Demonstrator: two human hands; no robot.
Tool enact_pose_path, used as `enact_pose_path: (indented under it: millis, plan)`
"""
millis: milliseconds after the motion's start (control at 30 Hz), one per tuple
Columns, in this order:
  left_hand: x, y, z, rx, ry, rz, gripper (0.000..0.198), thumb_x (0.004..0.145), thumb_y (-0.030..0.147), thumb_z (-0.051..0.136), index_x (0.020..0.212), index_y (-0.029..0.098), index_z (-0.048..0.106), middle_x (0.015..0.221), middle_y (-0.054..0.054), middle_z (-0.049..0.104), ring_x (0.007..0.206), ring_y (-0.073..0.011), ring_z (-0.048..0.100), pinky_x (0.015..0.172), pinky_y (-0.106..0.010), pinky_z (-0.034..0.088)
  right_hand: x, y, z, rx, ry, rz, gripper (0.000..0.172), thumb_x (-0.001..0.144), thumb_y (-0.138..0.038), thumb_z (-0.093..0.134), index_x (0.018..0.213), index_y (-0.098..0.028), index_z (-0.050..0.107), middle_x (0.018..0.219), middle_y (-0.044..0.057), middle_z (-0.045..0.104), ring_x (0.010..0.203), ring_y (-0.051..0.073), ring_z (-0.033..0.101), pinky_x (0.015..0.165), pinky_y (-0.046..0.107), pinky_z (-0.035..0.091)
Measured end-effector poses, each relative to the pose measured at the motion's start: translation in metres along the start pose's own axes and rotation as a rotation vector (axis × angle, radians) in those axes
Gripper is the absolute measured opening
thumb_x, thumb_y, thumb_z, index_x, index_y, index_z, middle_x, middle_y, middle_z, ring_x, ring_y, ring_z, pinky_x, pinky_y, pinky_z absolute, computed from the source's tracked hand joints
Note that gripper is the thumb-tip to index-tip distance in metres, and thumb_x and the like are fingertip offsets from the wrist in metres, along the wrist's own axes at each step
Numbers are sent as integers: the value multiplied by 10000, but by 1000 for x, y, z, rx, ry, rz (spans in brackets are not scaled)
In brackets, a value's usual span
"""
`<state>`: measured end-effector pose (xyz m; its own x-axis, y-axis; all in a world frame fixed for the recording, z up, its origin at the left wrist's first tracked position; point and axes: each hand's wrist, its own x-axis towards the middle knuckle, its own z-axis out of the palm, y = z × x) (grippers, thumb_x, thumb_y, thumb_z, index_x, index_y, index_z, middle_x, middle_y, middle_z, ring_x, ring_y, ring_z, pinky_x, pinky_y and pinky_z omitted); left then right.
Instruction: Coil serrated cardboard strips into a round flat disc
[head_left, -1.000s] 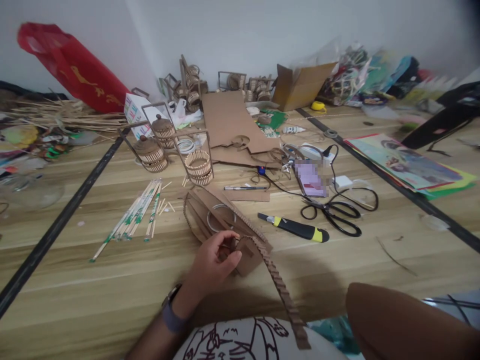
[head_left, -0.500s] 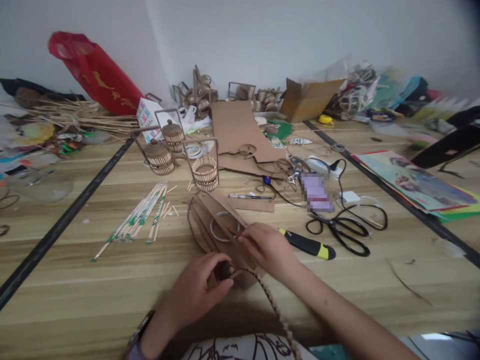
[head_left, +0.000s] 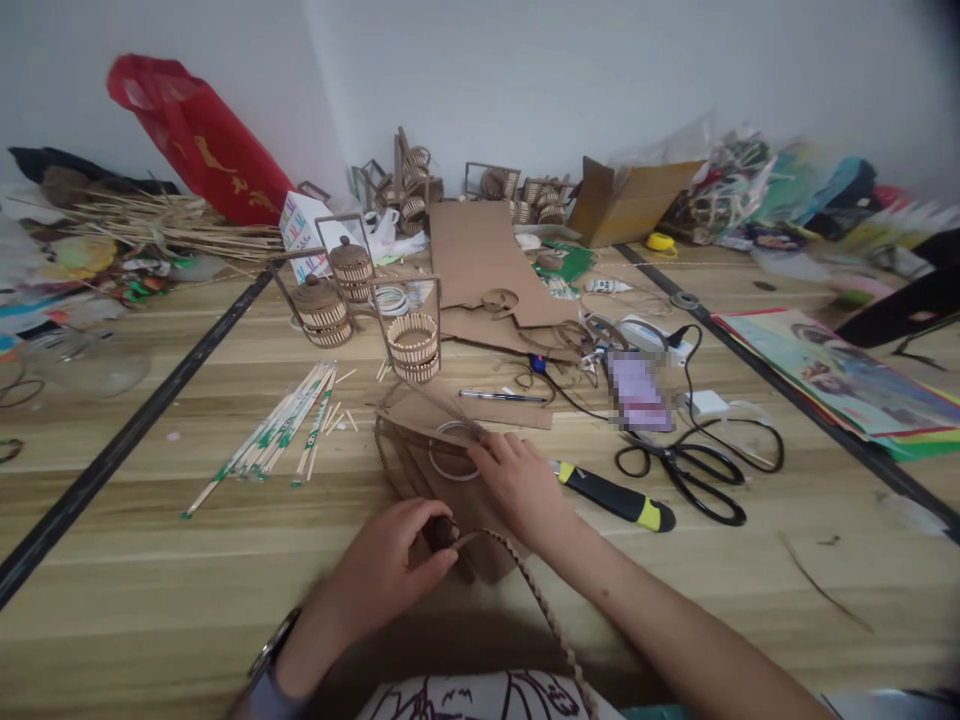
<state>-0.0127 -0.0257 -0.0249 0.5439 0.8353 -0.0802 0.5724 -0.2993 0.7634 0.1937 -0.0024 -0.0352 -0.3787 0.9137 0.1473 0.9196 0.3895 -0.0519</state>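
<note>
My left hand is closed, thumb and fingers round a small dark brown coil. A braided brown cord runs from beside the coil, arching right and down toward my lap. Farther forward, my right hand has its fingers closed on thin brown strips, which stretch leftward from it; the fingertips are partly hidden. Under the strips lie a brown cardboard piece and a white ring. A black and yellow utility knife lies just right of my right hand.
Miniature wooden buckets with handles, one an open bucket, stand ahead. Bundled sticks lie left. Black scissors, a phone and cables lie right. A pen and large cardboard are farther back.
My right hand has shifted slightly forward, swinging the strips so they lie flatter across the white ring. My left hand still grips the coil, having moved slightly left.
</note>
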Motion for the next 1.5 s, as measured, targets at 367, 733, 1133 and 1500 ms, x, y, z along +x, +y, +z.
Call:
enact_pose_path:
  millis: [367, 733, 1133, 1500]
  plan:
    - [-3, 12, -1, -23, -37, -47, 280, 817, 280, 597, 1075, 199, 665, 1036, -72, 727, 923, -241, 653, 840, -346, 493, 10, -5, 18, 549, 64, -71, 148, 872, -110, 593, 982, -189, 654, 922, 73, 712, 898, 223, 610, 792, 335, 462]
    - [-10, 14, -12, -149, 120, 137, 267, 875, 336, 599, 1123, 249, 647, 1118, -70, 692, 981, -236, 642, 864, -332, 521, 5, 29, -31, 1931, 31, 331, 352, 699, -206, 714, 1012, -226, 553, 729, -55, 597, 565, 96, 543, 522, 213, 429]
    - [13, 37, -13, -150, -29, 177, 250, 831, 326, 674, 1063, 235, 690, 1372, -106, 572, 1155, -288, 610, 928, -373, 533, -17, 20, -37, 1212, -4, 20, 422, 805, -122, 626, 1212, -212, 564, 887, -1, 668, 808, 144, 647, 686, 254, 496]
    - [13, -8, -10, -505, -65, 204, 498, 762, 640, 706, 1008, 209, 741, 1110, -117, 652, 981, -264, 630, 855, -327, 518, -26, 49, -21, 1352, 56, -53, 524, 832, -147, 666, 1320, -228, 492, 977, 36, 719, 960, 189, 683, 917, 374, 502]
